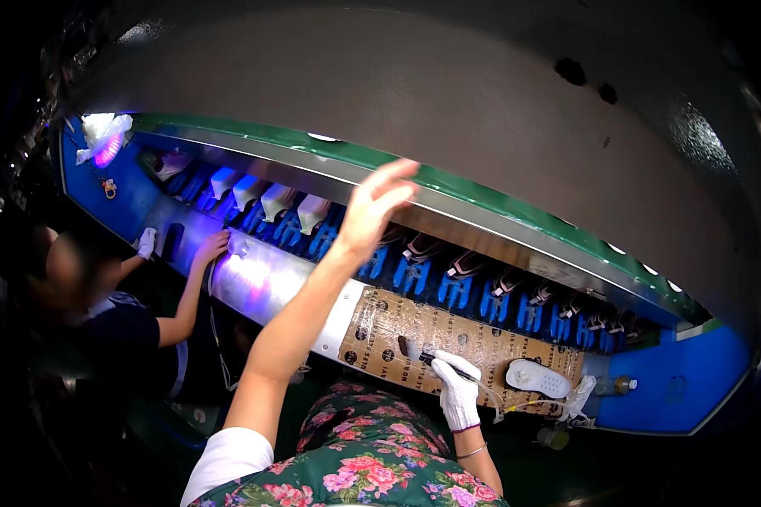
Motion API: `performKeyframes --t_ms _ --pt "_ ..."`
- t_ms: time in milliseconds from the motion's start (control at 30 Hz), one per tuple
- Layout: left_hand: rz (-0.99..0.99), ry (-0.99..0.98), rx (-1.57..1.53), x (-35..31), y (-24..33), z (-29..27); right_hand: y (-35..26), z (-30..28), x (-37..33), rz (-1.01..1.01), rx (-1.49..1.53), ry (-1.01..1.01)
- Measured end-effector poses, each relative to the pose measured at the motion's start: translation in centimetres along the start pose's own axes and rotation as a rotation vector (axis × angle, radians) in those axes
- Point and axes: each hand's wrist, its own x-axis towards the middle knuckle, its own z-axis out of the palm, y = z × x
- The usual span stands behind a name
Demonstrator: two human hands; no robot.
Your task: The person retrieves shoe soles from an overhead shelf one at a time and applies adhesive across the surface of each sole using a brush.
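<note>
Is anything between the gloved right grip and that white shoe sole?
Yes: a thin pale tube curves through the gap between the gloved right grip and the white shoe sole. Nothing else visible stands between them, only cardboard beneath.

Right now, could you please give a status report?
Left hand open by green rail. Right hand grips dark tool. White shoe sole on cardboard; tube beside it.

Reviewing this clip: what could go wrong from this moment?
The bare left hand is raised in front of the row of blue holders; its fingers might knock one.

The thin tube runs between the gloved right hand and the white sole, so it could snag or nudge the sole.

The brush, if wet, could smear the cardboard.
</note>
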Motion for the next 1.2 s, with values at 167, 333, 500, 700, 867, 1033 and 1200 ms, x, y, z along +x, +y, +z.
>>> performKeyframes --t_ms 167,333,500,700,867,1033,1200 --pt "0.355 0.103 0.953 7.4 -2.7 -6.8 -0.2 0.9 0.0 0.03 -0.024 -0.027" --pt "0.33 -0.112 1.334 14.1 -6.1 -9.9 0.4 3.2 0.1 0.08 -0.073 -0.045" --pt "0.281 -0.015 1.432 18.8 -6.4 -13.6 0.3 4.4 0.7 0.098 -0.113 -0.065" --pt "0.246 0.16 1.486 20.9 -6.4 -17.8 0.6 4.9 1.3 0.081 -0.139 -0.037" --pt "0.387 0.381 1.307 15.5 -5.9 -19.5 1.0 4.0 1.9 0.063 -0.121 -0.069" --pt "0.38 0.433 0.925 7.9 -1.5 -18.6 -0.1 4.3 2.4 0.058 -0.071 -0.074" --pt "0.456 0.467 0.327 -1.2 1.6 -19.2 -1.1 4.3 3.1 -0.011 0.012 -0.12"
